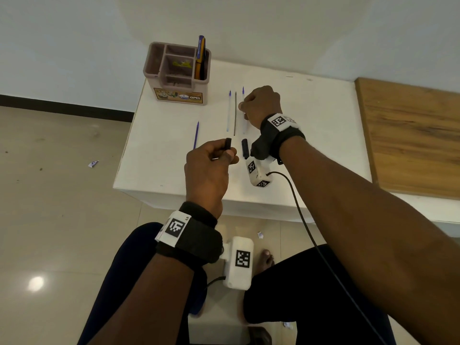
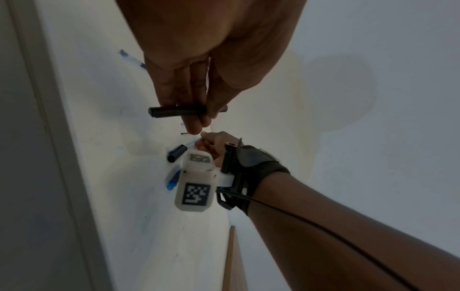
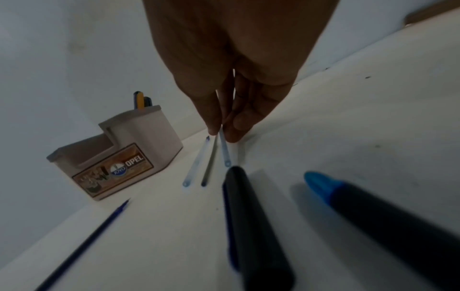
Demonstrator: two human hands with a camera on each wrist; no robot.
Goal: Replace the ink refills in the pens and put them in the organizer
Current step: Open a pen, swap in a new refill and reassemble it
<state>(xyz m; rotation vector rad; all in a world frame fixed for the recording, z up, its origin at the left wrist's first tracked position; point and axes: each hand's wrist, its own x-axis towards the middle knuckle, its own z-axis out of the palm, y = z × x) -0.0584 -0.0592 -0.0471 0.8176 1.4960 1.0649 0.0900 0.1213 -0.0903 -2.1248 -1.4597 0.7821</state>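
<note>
White table [image 1: 311,115]; wooden panel [image 1: 408,135] at right; paper scraps, probably [image 1: 93,163] (on tiled floor [image 1: 49,207]).

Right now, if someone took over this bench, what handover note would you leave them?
Left hand: grips a black pen barrel above the table.
Right hand: fingers pinch a clear refill, far end resting on the table.
On the table: another clear refill, a dark refill, a blue refill lying apart, a black cap, a blue-tipped pen.
Done: two pens stand in the organizer.
Left: fit a refill into the held barrel, close it, place it, then the remaining pen.
</note>
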